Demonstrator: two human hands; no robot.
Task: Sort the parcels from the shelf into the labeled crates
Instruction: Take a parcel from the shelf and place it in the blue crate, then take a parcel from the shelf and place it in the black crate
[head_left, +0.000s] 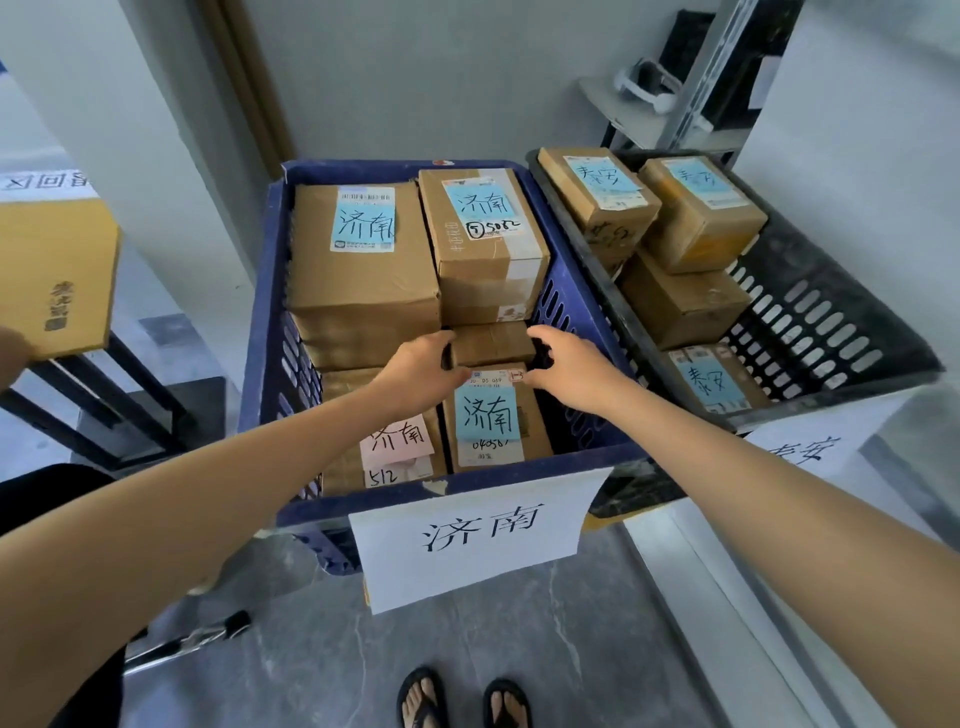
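Observation:
A blue crate (270, 291) with a white paper sign (478, 535) on its front stands before me, packed with several brown parcels that carry matching blue or pink notes. My left hand (421, 371) and my right hand (566, 369) reach into it. They hold the far corners of a small parcel with a blue note (488, 415), one hand on each side, fingers curled over its edges. This parcel lies at the crate's front right, beside a parcel with a pink note (397, 441). To the right, a black crate (831, 322) holds several parcels with a different blue note.
A large yellow-brown box (57, 270) sits on a black rack at the left. A grey shelf unit (649, 104) stands at the back right. A white sign (800, 452) hangs on the black crate. My sandalled feet (462, 696) stand on grey floor tiles.

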